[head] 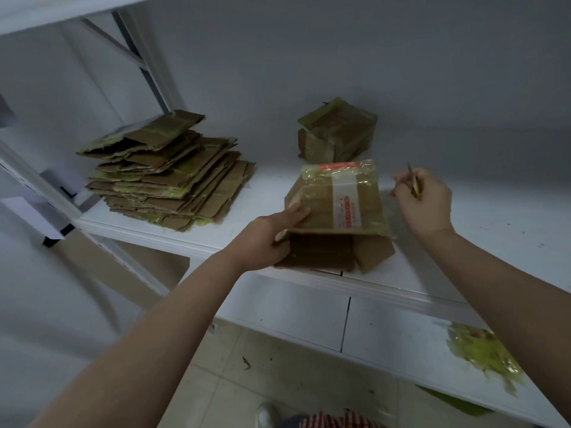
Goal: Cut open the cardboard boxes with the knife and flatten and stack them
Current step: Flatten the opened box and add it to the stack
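Note:
A taped cardboard box (336, 205) with a white and red label lies tilted near the front edge of the white shelf (463, 230), its bottom flaps hanging open toward me. My left hand (272, 239) grips its left side, thumb on top. To the right of the box, my right hand (425, 200) holds a small knife (413, 182), blade pointing up and clear of the box. Another sealed box (338, 131) stands behind, by the wall. On the left of the shelf lies a stack of flattened cardboard (170, 171).
A lower white shelf (370, 329) juts out below, with a heap of yellowish tape scraps (485, 353) on its right part. A metal rack post (40, 186) stands at the left. Tiled floor (278, 381) shows beneath.

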{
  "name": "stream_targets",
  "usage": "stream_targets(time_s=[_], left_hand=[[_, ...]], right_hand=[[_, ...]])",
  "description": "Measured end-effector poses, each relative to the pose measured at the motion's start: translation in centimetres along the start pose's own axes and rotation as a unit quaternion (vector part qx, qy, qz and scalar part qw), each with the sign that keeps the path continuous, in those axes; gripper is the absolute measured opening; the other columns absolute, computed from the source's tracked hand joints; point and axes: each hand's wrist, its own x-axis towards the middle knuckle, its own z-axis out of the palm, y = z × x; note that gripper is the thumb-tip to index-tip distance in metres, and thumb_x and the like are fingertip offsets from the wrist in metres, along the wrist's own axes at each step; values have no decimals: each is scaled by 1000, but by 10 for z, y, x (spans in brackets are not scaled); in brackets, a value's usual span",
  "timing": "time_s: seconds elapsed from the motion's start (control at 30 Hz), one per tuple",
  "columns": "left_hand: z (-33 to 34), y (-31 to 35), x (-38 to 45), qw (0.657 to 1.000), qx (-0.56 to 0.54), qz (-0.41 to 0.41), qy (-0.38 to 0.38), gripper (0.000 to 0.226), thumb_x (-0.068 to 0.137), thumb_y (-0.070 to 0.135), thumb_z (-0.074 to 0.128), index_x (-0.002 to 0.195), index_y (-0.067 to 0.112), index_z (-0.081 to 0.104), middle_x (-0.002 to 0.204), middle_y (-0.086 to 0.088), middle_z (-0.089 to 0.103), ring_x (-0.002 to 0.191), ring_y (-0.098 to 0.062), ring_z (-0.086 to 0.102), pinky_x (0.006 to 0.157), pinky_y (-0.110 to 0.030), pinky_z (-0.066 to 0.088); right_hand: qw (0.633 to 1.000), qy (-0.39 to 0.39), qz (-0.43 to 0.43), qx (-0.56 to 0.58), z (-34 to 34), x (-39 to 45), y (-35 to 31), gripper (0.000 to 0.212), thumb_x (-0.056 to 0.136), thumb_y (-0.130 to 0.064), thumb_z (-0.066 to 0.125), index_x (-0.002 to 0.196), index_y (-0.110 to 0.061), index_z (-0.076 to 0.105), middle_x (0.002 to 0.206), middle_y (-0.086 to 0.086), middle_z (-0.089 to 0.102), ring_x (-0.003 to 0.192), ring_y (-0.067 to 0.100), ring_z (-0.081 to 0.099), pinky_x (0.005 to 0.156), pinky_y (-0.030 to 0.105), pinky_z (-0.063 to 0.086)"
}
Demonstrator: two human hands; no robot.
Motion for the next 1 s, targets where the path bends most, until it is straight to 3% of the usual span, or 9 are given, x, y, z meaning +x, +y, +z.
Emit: stream_targets(time_s=[0.1, 0.17, 0.27, 0.37, 0.43, 0.5, 0.6, 0.73, 1.0], left_hand=[[0, 14, 5, 992, 66, -12, -110, 72, 82, 47, 55, 148, 43, 27, 154, 13, 29, 136, -17, 35, 107, -35, 38], [2, 23, 10, 990, 49, -15, -132, 70, 81, 68, 45, 146, 46, 29, 147, 14, 38, 129, -13, 41, 102, -31, 37], [1, 33, 23, 1000, -18, -16, 7, 58, 88, 63, 36, 135, 33, 49, 109, 16, 59, 100, -9, 55, 81, -26, 43], [0, 28, 41, 988, 85, -47, 118, 54, 95, 51, 45, 140, 22, 45, 125, -2, 55, 117, -21, 48, 94, -37, 46], [7, 26, 50, 985, 119, -87, 89, 66, 91, 53, 52, 147, 22, 34, 146, -8, 37, 135, -27, 31, 109, -45, 34], [18, 27, 57, 982, 150, -102, 46, 79, 88, 62, 48, 152, 25, 20, 159, -7, 15, 146, -31, 9, 115, -56, 16], [43, 23, 64, 976, 189, -104, 7, 83, 90, 69, 34, 154, 27, 4, 162, -5, -7, 147, -30, -13, 113, -63, 0], [72, 20, 63, 971, 203, -120, -30, 80, 92, 69, 23, 154, 26, -4, 162, -6, -11, 147, -27, -15, 116, -58, 0], [79, 16, 67, 969, 214, -124, -29, 78, 92, 68, 22, 154, 27, 0, 162, -5, -9, 148, -25, -12, 117, -52, 1]], right_hand=[[997, 2, -19, -73, -2, 6, -4, 13, 90, -20, 55, 92, -8, 60, 88, 8, 61, 81, 24, 55, 68, 28, 38], [990, -11, -37, -137, -2, 7, -7, 12, 91, -17, 56, 96, -8, 62, 98, 12, 58, 86, 30, 56, 69, 26, 35], [977, -41, -56, -201, -2, 8, -14, 23, 89, -9, 56, 110, -6, 64, 117, 17, 54, 93, 35, 57, 74, 29, 39], [963, -68, -84, -246, 1, 6, -25, 27, 90, -9, 50, 114, -6, 61, 119, 18, 52, 93, 39, 57, 71, 30, 38], [941, -73, -112, -311, 6, 1, -33, 32, 90, -14, 49, 120, -13, 58, 124, 12, 52, 101, 35, 56, 72, 32, 39], [910, -92, -153, -374, 12, -2, -37, 39, 89, -21, 49, 127, -20, 55, 135, 5, 48, 123, 29, 42, 87, 34, 40], [875, -208, -162, -406, 29, -5, -23, 52, 96, -34, 39, 145, -18, 34, 157, 5, 20, 145, 28, 4, 115, 40, 15], [842, -327, -80, -422, 44, -19, 18, 62, 100, -48, 23, 153, -23, 2, 160, 2, -6, 146, 24, -12, 119, 42, -1], [846, -318, -86, -420, 48, -22, 23, 64, 98, -46, 28, 153, -25, 1, 160, 1, -4, 147, 24, -8, 119, 43, -1]])
